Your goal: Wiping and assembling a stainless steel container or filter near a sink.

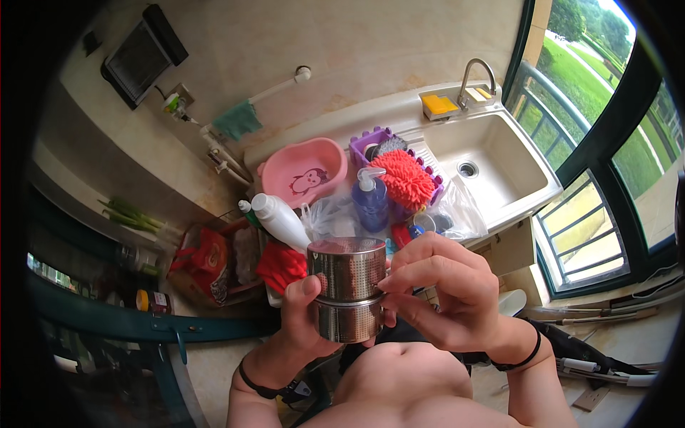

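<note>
My left hand grips the left side of a shiny two-part metal canister, its thumb along the wall. The canister has dotted walls, a narrow waist between its upper and lower halves, and a reflective top. It is held up in front of my body, above the floor. With bent fingers, my right hand pinches the canister's right edge near the waist. What the tips press on there is too small to make out. Just beyond the canister lie a white bottle and a blue pump bottle.
Farther back are a pink basin, a purple basket with a red chenille mitt, and a white sink with a curved faucet. Red cloth lies left of the canister. A red bag stands at left.
</note>
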The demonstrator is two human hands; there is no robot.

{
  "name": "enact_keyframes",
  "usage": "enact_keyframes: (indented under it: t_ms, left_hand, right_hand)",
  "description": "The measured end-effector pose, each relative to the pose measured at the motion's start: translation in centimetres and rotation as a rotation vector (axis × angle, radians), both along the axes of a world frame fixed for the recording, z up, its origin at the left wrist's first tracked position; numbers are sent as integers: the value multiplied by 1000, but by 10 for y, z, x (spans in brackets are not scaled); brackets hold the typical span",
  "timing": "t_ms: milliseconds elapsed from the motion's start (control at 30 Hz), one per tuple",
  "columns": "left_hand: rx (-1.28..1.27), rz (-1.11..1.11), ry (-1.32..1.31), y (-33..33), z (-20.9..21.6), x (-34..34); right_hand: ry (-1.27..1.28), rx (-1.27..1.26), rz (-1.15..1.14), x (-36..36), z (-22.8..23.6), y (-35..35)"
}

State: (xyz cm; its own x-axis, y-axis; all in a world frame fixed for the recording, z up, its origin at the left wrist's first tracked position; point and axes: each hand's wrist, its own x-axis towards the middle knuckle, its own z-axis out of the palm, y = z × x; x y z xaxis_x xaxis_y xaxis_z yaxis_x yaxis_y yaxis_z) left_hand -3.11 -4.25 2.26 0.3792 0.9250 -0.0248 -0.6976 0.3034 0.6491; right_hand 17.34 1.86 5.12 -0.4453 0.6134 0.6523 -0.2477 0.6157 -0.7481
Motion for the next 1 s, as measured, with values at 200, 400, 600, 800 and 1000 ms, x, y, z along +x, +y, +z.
enact_keyframes:
  t_ms: [200, 400, 600, 800, 1000]
  left_hand:
    - [-9, -54, -32, 3, -2, -1]
    - [-11, -20, -95, 5, -5, 0]
    - [17, 3, -138, 6, -8, 0]
    - [17, -6, -152, 7, -7, 2]
    - [-37, 30, -128, 7, -3, 4]
  right_hand:
    - [-23, -117, 111, 4, 3, 4]
    - [31, -223, 145, -2, -2, 7]
    - [9, -217, 152, -4, -4, 8]
    - [2, -185, 164, -4, -1, 10]
    - [-52, -155, 168, -1, 0, 12]
